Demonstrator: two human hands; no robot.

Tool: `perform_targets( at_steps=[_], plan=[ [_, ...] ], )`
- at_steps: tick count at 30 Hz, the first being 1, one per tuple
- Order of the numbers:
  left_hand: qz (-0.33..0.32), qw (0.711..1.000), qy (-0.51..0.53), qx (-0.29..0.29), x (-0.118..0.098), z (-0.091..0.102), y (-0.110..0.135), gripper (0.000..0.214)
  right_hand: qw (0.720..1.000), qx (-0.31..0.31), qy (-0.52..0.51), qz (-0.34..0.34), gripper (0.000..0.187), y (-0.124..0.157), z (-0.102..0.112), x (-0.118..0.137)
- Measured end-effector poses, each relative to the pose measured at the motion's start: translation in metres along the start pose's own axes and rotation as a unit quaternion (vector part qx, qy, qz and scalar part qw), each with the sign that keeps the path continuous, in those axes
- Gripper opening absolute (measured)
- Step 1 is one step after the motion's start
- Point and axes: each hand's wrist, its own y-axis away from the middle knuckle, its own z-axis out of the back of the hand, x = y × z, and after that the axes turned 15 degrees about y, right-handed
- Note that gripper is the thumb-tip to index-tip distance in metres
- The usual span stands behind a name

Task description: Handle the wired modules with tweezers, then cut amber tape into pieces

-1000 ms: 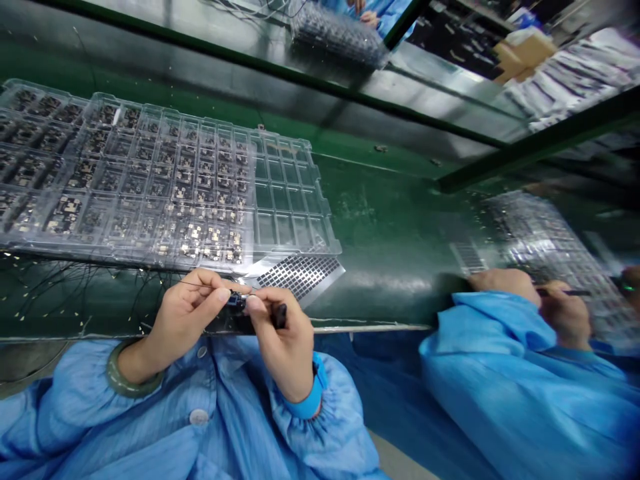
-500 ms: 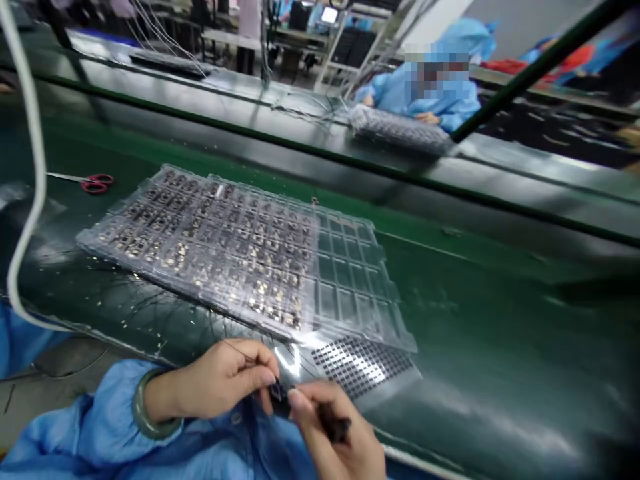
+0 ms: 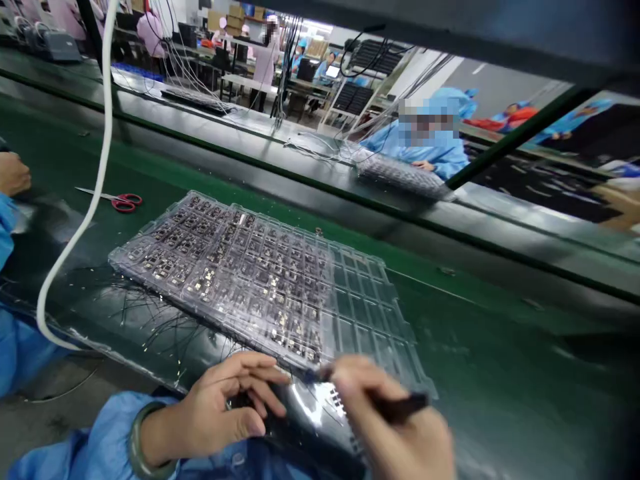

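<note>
My left hand (image 3: 225, 407) rests at the near edge of the green belt, fingers curled over something small and dark that I cannot make out. My right hand (image 3: 400, 433), blurred, is closed round a thin dark tool (image 3: 400, 405) whose tip points left toward the near edge of a clear plastic tray (image 3: 150, 270). The tray's cells hold many small circuit boards (image 3: 260, 280); its right-hand columns (image 3: 370, 313) are bare. A perforated sheet (image 3: 340, 403) pokes out from under the tray between my hands.
Thin black wires (image 3: 145, 320) litter the belt left of my hands. Red-handled scissors (image 3: 120, 200) lie further back, and a white cable (image 3: 95, 180) hangs down at left. A co-worker's hand (image 3: 13, 173) is at far left; another person in blue (image 3: 430, 143) sits across the line.
My hands, pinched together over a small part before, have come apart; the right hand has moved right with the tool. My view has swung upward and leftward.
</note>
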Motion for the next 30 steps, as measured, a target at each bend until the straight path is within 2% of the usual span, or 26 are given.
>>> perform_targets(
  at_steps=[1, 2, 4, 5, 7, 10, 12, 14, 17, 20, 23, 30],
  plan=[
    [-0.052, 0.995, -0.082, 0.002, -0.001, 0.003, 0.001, 0.050, 0.997, -0.065, 0.043, -0.025, 0.019, -0.021, 0.005, -0.002],
    [-0.108, 0.979, -0.173, 0.005, -0.003, 0.005, 0.001, 0.048, 0.982, -0.161, 0.082, -0.048, 0.017, -0.044, 0.008, -0.006],
    [-0.198, 0.921, -0.334, 0.011, -0.006, 0.009, 0.000, 0.044, 0.919, -0.362, 0.150, -0.035, 0.030, -0.094, 0.002, -0.013],
    [-0.225, 0.891, -0.394, 0.009, -0.008, 0.010, -0.001, 0.043, 0.897, -0.399, 0.189, -0.002, 0.037, -0.119, -0.007, -0.017],
    [-0.243, 0.849, -0.469, -0.005, -0.013, 0.010, -0.004, 0.039, 0.905, -0.364, 0.216, 0.039, 0.038, -0.162, -0.033, -0.023],
    [-0.221, 0.817, -0.533, -0.015, -0.020, 0.008, -0.009, 0.032, 0.931, -0.227, 0.247, 0.146, 0.018, -0.199, -0.081, -0.028],
    [-0.212, 0.792, -0.572, -0.011, -0.025, 0.006, -0.011, 0.030, 0.930, -0.114, 0.263, 0.231, 0.022, -0.207, -0.107, -0.030],
    [-0.212, 0.763, -0.610, -0.018, -0.029, 0.007, -0.014, 0.028, 0.913, -0.019, 0.275, 0.300, 0.032, -0.207, -0.122, -0.030],
    [-0.210, 0.724, -0.656, -0.042, -0.029, 0.012, -0.019, 0.029, 0.884, 0.068, 0.291, 0.360, 0.030, -0.203, -0.132, -0.030],
    [-0.195, 0.690, -0.695, -0.060, -0.025, 0.017, -0.024, 0.034, 0.867, 0.106, 0.310, 0.377, 0.021, -0.202, -0.136, -0.029],
    [-0.188, 0.665, -0.720, -0.066, -0.020, 0.019, -0.027, 0.033, 0.862, 0.119, 0.327, 0.369, 0.024, -0.200, -0.137, -0.028],
    [-0.189, 0.647, -0.735, -0.076, -0.012, 0.018, -0.025, 0.032, 0.875, 0.096, 0.339, 0.332, 0.029, -0.193, -0.130, -0.025]
  ],
)
